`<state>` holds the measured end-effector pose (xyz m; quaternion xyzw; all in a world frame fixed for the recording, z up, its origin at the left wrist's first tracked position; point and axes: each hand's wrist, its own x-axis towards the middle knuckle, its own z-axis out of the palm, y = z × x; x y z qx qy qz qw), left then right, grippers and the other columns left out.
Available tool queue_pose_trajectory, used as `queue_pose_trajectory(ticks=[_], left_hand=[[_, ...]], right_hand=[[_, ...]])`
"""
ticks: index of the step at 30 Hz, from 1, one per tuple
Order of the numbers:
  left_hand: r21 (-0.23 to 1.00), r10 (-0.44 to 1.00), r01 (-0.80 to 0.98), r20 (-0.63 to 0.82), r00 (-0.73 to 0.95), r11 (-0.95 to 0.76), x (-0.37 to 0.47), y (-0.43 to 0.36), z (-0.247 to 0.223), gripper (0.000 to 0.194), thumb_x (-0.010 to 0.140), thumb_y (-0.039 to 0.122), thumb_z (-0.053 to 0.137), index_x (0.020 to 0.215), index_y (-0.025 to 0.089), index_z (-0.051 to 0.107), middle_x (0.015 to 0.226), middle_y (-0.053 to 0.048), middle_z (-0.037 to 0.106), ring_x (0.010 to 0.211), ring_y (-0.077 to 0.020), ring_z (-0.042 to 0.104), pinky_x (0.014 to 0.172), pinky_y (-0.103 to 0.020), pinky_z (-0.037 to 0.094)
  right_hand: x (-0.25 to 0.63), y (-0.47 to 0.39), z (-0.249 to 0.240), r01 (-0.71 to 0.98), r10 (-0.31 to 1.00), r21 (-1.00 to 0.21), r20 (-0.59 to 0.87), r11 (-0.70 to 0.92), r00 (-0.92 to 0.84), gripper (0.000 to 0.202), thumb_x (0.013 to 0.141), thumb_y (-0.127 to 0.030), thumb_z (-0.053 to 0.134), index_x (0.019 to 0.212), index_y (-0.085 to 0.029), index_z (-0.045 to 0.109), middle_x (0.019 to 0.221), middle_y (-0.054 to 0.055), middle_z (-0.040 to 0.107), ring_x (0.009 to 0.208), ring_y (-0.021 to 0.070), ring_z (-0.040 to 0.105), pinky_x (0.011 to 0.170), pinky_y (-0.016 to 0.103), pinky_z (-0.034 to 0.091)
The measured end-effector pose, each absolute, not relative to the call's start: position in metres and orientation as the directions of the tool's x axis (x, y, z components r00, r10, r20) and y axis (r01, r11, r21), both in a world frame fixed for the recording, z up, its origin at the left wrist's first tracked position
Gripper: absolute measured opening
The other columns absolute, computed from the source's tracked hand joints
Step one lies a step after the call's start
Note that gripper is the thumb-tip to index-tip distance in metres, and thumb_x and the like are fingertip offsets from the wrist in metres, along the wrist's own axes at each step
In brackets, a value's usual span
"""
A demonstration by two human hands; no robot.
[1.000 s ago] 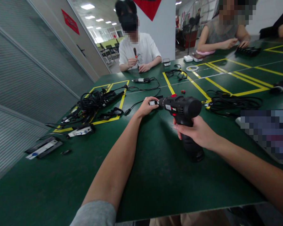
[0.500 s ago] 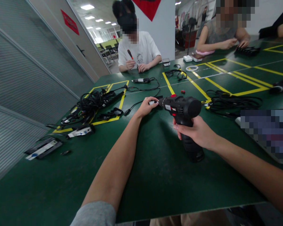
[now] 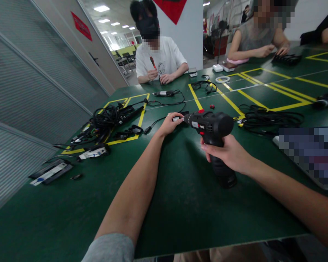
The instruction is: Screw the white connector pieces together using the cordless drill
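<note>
My right hand point(image 3: 228, 154) is wrapped round the grip of a black and red cordless drill point(image 3: 210, 123). The drill lies level in the air, its chuck pointing left. Its tip meets, or comes very close to, a small black device with a pale label point(image 3: 177, 119) on the green table. My left hand point(image 3: 171, 123) grips that device from the left, fingers over its top and partly hiding it. A thin black cable point(image 3: 156, 123) with a plug end lies just left of my left hand.
A heap of black cables and parts point(image 3: 106, 118) lies left inside yellow tape. Nearer are labelled black casings point(image 3: 51, 172). Coiled cables point(image 3: 270, 117) and a blurred-out screen point(image 3: 311, 156) are at right. Across the table point(image 3: 166, 211), a person holds a screwdriver point(image 3: 152, 62); another handles black parts.
My hands, the drill and the small device hold almost still. Across the table, the person with the screwdriver has shifted very slightly.
</note>
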<state>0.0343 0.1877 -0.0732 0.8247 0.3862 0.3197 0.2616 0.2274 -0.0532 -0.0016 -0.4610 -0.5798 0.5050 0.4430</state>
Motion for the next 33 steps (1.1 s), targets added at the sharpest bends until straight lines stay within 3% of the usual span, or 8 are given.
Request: queue_pose_trajectory(ticks=[16, 33], left_hand=[[0.687, 0.8, 0.452, 0.334, 0.499, -0.569, 0.0343, 0.189, -0.0747, 0.028, 0.08, 0.037, 0.063, 0.103, 0.023, 0.069, 0.112, -0.004, 0.066, 0.111, -0.0223, 0.054, 0.105, -0.039, 0.041], [0.723, 0.823, 0.443, 0.313, 0.474, -0.53, 0.0347, 0.189, -0.0741, 0.033, 0.071, 0.027, 0.067, 0.103, 0.023, 0.069, 0.112, -0.002, 0.064, 0.114, -0.0228, 0.053, 0.108, -0.038, 0.04]], right_hand=[[0.2275, -0.0529, -0.0024, 0.099, 0.981, -0.993, 0.046, 0.065, -0.189, 0.024, 0.085, -0.036, 0.069, 0.094, -0.019, 0.056, 0.066, -0.001, 0.06, 0.059, 0.0164, 0.059, 0.059, 0.033, 0.046], [0.2279, -0.0528, -0.0013, 0.07, 0.984, -0.997, 0.026, 0.039, -0.177, 0.024, 0.083, -0.031, 0.07, 0.096, -0.018, 0.056, 0.067, -0.002, 0.059, 0.058, 0.0151, 0.059, 0.058, 0.031, 0.046]])
